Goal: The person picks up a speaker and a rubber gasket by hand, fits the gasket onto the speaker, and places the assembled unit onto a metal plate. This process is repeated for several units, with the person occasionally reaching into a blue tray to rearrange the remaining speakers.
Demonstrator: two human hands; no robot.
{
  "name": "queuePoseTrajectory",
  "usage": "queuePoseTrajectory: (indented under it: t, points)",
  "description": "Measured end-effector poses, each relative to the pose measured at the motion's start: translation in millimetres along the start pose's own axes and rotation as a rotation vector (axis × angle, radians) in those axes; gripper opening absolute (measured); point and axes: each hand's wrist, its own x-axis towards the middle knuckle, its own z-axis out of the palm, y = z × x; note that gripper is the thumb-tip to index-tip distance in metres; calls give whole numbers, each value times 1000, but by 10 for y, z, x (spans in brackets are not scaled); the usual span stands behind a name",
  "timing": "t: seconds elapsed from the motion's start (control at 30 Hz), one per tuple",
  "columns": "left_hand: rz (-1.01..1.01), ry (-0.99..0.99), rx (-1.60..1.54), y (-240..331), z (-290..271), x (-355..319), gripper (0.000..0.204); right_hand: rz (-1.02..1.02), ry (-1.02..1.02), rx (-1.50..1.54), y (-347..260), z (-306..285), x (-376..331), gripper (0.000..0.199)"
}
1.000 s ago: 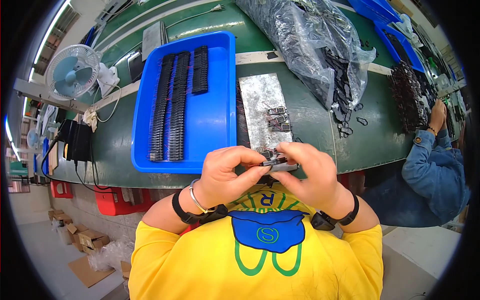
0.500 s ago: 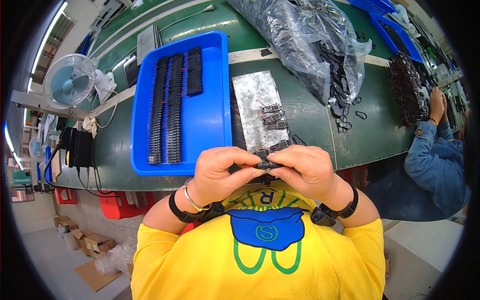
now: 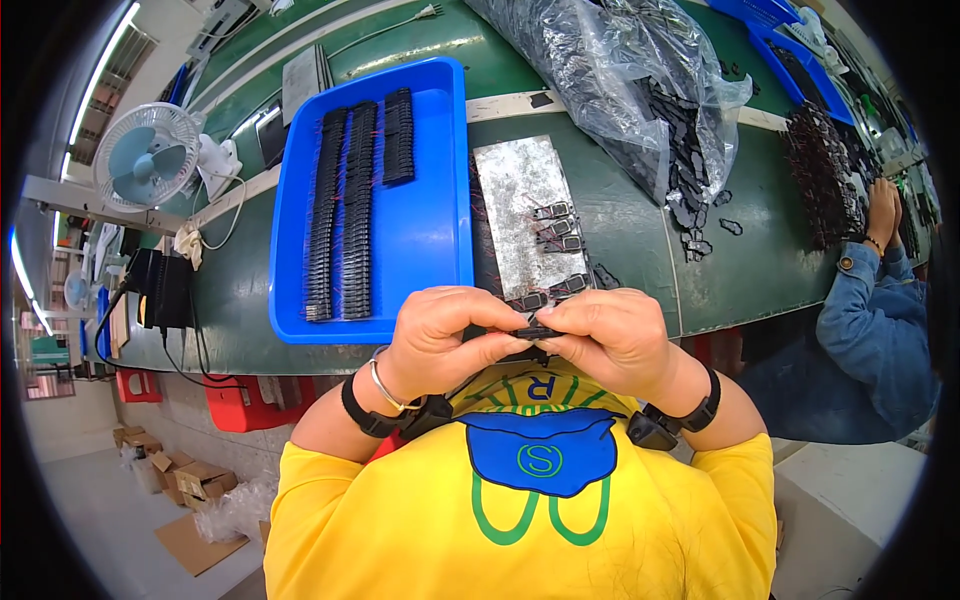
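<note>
Both my hands meet just above my chest, pinching one small black part (image 3: 533, 331) between the fingertips. My left hand (image 3: 445, 338) grips its left end and my right hand (image 3: 612, 338) its right end. Just beyond them lies a worn metal plate (image 3: 520, 200) with a few similar black parts (image 3: 553, 232) on its near half. To the left stands a blue tray (image 3: 420, 230) holding three long rows of stacked black parts (image 3: 345, 210).
A clear plastic bag of black parts (image 3: 640, 80) lies at the far right of the green table (image 3: 640, 250). Another person in a blue sleeve (image 3: 870, 310) works at the right. A desk fan (image 3: 150, 155) and cables stand far left.
My hands have closed in together and drawn slightly nearer my chest, still pinching the small black part. The view has shifted a little.
</note>
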Motion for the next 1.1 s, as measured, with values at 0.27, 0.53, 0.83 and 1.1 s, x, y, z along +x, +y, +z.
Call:
queuePoseTrajectory:
  t: [0.27, 0.53, 0.83, 1.1]
  points:
    - [208, -11, 126, -105, 33, 31, 17, -92, -7, -47, 29, 12, 14, 19]
    - [239, 46, 169, -89, 62, 22, 16, -61, 49, 10, 45, 77, 8, 19]
    - [241, 94, 210, -67, 104, -27, 16, 27, -10, 15, -47, 0, 24, 22]
    - [-26, 57, 44, -89, 84, -11, 21, 39, -21, 45, 62, -8, 20, 20]
